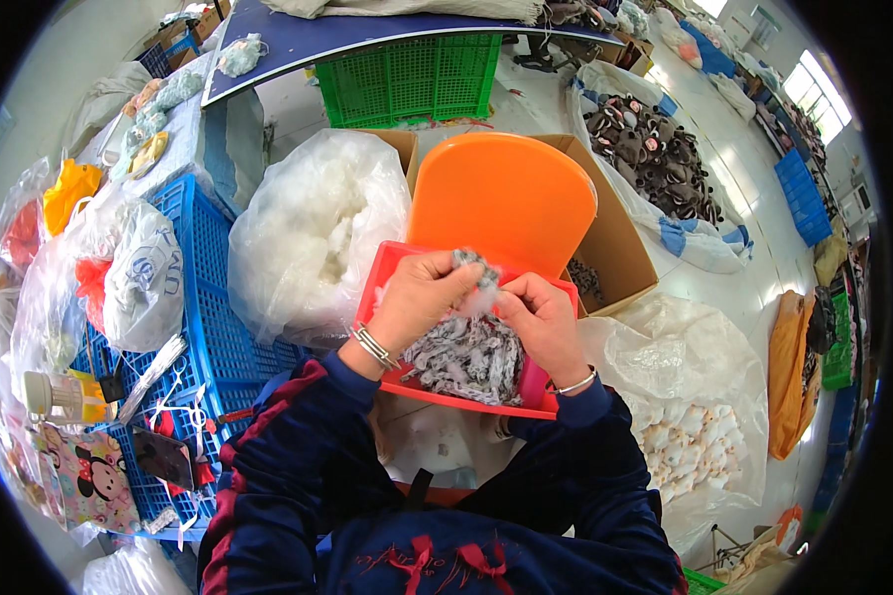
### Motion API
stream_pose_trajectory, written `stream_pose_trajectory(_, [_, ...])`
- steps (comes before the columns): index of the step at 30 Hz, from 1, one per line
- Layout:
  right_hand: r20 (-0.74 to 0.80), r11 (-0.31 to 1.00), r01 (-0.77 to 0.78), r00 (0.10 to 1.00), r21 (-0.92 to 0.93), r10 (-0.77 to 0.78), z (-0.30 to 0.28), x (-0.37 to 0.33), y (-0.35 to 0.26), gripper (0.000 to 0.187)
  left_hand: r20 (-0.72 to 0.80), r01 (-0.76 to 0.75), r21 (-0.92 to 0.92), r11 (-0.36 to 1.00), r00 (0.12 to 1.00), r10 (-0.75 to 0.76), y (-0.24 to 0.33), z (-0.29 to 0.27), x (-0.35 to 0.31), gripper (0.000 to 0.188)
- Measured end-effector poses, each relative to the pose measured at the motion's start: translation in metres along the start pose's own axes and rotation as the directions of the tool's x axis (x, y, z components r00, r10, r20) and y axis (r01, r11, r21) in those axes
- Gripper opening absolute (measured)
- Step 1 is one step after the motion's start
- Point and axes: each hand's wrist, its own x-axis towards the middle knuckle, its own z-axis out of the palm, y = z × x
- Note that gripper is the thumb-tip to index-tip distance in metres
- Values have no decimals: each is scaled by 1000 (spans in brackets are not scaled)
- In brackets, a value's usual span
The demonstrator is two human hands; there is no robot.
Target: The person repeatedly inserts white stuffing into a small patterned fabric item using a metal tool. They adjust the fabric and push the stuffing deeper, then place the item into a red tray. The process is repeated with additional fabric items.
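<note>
Above a red plastic tray (392, 385), my left hand (419, 297) is closed around a small grey fluffy fabric piece (474, 262). A wisp of white stuffing (484, 297) shows between my hands, just below that piece. My right hand (546, 325) pinches at this stuffing with thumb and fingers together. A heap of grey-and-white fluffy pieces (466, 357) lies in the tray under my hands. To the left, an opened clear bag (318, 233) is full of white stuffing.
An orange chair back (506, 193) rises behind the tray, beside a cardboard box (615, 248). Blue crates (223, 297) at left carry scissors (174, 382) and bags. Sacks of white pieces (695, 446) and dark plush pieces (650, 159) stand right. A green crate (412, 79) sits beneath the blue table (367, 42).
</note>
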Motion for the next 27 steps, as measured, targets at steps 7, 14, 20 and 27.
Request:
stream_pose_trajectory(7, [116,983,-161,982,85,151,-4,8,-9,14,-44,33,86,996,999,-30,-8,-6,7,24])
stream_pose_trajectory(14, [18,971,-229,973,-64,231,-45,11,-11,17,55,99,-178,979,994,-91,3,-21,10,25])
stream_pose_trajectory(20, [164,949,-223,968,222,189,-13,16,-24,13,349,139,28,990,927,-140,-20,5,5,29])
stream_pose_trajectory(27, [166,976,-93,984,199,59,-22,15,-10,9,325,400,-75,913,876,-357,-3,20,-1,33])
